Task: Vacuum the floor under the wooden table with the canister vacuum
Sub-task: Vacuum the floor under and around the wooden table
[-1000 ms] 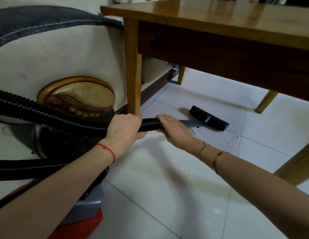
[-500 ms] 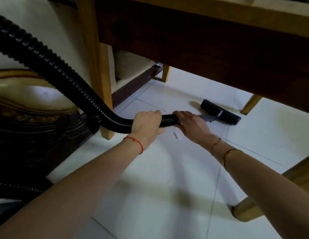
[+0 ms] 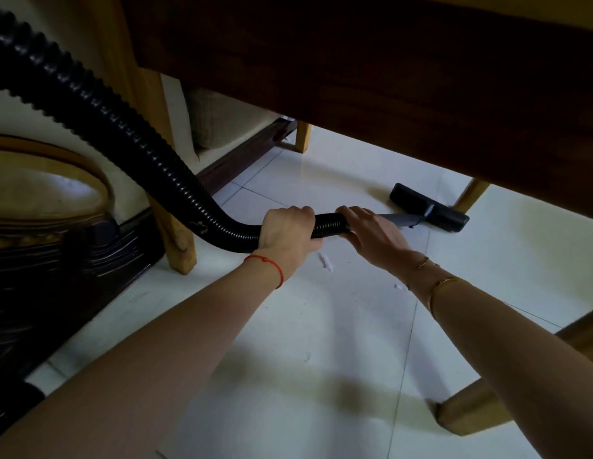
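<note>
with our left hand (image 3: pixel 288 231) and right hand (image 3: pixel 371 233) both curled round the hose (image 3: pixel 123 134), we should keep the nozzle (image 3: pixel 429 207), under the table (image 3: pixel 388 77) at two o'clock, flat; then sweep back over the scraps (image 3: pixel 325 261) at six o'clock of our hands.

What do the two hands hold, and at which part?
Both hold the black ribbed hose near its nozzle end: left hand behind, right hand where the grey tube begins.

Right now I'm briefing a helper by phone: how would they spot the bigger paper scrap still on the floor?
Look under the wooden table at the white tiled floor. Just below the right hand gripping the black ribbed hose lies a white paper sliver, longer than the tiny white fleck beyond it.
</note>
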